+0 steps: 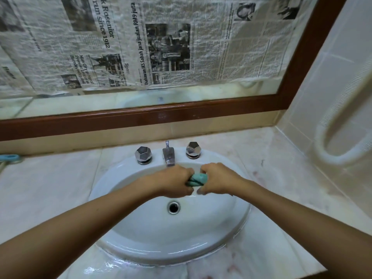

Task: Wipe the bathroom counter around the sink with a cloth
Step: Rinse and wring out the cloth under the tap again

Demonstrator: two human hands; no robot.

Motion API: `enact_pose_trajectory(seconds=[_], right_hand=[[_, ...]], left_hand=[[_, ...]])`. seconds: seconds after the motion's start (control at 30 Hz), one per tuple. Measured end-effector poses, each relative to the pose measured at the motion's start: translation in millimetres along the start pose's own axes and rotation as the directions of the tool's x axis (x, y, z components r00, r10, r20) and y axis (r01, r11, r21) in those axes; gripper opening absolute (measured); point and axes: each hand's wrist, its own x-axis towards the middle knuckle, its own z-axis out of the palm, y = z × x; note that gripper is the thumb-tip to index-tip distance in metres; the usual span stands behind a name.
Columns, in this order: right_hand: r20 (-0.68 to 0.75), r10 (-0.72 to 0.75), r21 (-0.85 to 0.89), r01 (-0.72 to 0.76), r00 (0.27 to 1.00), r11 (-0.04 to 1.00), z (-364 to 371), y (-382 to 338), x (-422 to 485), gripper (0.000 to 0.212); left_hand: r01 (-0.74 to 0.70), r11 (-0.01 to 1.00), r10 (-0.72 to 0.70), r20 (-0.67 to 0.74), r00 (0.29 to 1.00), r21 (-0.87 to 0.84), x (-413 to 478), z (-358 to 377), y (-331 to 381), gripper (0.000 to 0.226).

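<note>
Both hands hold the green cloth (pixel 196 179) over the sink (pixel 141 234), mid-frame, under the tap (pixel 169 156). Left hand (pixel 173 183) and right hand (pixel 217 181) fingers curl tight around it.

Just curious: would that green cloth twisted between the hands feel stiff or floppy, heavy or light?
Probably floppy: the cloth is twisted into a rope between the left hand and right hand, which a stiff thing would not allow. Likely damp and heavy for its size, since it is held over the sink and water glistens on the counter.
</note>
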Motion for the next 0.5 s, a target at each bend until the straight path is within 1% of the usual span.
enact_pose_trajectory(seconds=[0.03, 0.07, 0.1, 0.13, 0.17, 0.23, 0.3, 0.37, 0.43, 0.47, 0.5], right_hand=[[0.111, 0.015, 0.139, -0.030, 0.994, 0.990, 2, 5, -6, 0.035], [0.225, 0.012, 0.305, -0.082, 0.974, 0.949, 4, 11, -11, 0.035], [0.317, -0.012, 0.463, -0.144, 0.948, 0.875, 7, 16, -18, 0.035], [0.371, -0.044, 0.587, -0.197, 0.927, 0.785, 10, 21, -25, 0.033], [0.392, -0.069, 0.677, -0.237, 0.917, 0.697, 14, 25, -32, 0.031], [0.411, -0.095, 0.804, -0.311, 0.907, 0.507, 24, 33, -40, 0.033], [0.457, -0.116, 0.869, -0.415, 0.882, 0.268, 32, 39, -46, 0.040], [0.486, -0.148, 0.873, -0.485, 0.861, 0.045, 37, 44, -52, 0.041], [0.482, -0.162, 0.860, -0.500, 0.861, -0.103, 42, 48, -58, 0.043], [0.479, -0.164, 0.851, -0.502, 0.862, -0.156, 46, 50, -60, 0.047], [0.477, -0.164, 0.841, -0.502, 0.864, -0.200, 49, 52, -62, 0.050]], left_hand=[[-0.040, 0.999, 0.039, 0.053, 0.998, 0.018, 2, 5, -2, 0.018], [-0.079, 0.995, 0.074, 0.079, 0.994, 0.064, 4, 10, -5, 0.024], [-0.124, 0.983, 0.116, 0.068, 0.991, 0.135, 6, 16, -9, 0.030], [-0.181, 0.962, 0.183, 0.006, 0.983, 0.204, 9, 21, -13, 0.035], [-0.240, 0.936, 0.270, -0.087, 0.959, 0.258, 11, 25, -16, 0.037], [-0.335, 0.876, 0.432, -0.254, 0.865, 0.346, 15, 31, -21, 0.039], [-0.396, 0.837, 0.535, -0.416, 0.735, 0.378, 17, 35, -25, 0.039], [-0.423, 0.803, 0.595, -0.542, 0.593, 0.419, 17, 39, -24, 0.034], [-0.430, 0.775, 0.629, -0.628, 0.458, 0.462, 17, 47, -22, 0.025], [-0.439, 0.772, 0.629, -0.653, 0.421, 0.460, 16, 53, -22, 0.021], [-0.449, 0.773, 0.622, -0.671, 0.402, 0.448, 16, 58, -21, 0.019]])
